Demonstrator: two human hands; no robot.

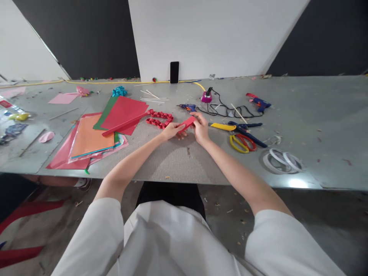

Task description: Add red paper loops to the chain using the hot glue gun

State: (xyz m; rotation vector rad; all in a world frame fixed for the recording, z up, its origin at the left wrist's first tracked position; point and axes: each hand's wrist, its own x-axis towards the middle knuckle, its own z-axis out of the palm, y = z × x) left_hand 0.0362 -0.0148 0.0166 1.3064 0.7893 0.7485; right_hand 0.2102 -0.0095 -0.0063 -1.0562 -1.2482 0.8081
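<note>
A short red paper strip (187,123) is stretched between my two hands above the grey table. My left hand (172,131) pinches its left end, with the lower fingers spread beneath. At the other end, my right hand (201,127) grips the strip between thumb and fingers. Just left of my hands lies a red folded-paper chain (159,119), curved into a loop. A long red strip (125,124) runs from near that chain across the red paper sheets (125,113). Behind my right hand rests a blue glue gun (187,107).
Orange paper (92,132) lies in a stack at left. On the right are a yellow utility knife (222,126), scissors (243,143), tape rolls (280,160) and another glue gun (258,102). Black cords surround a purple plug adapter (206,96). A phone (174,72) leans against the wall.
</note>
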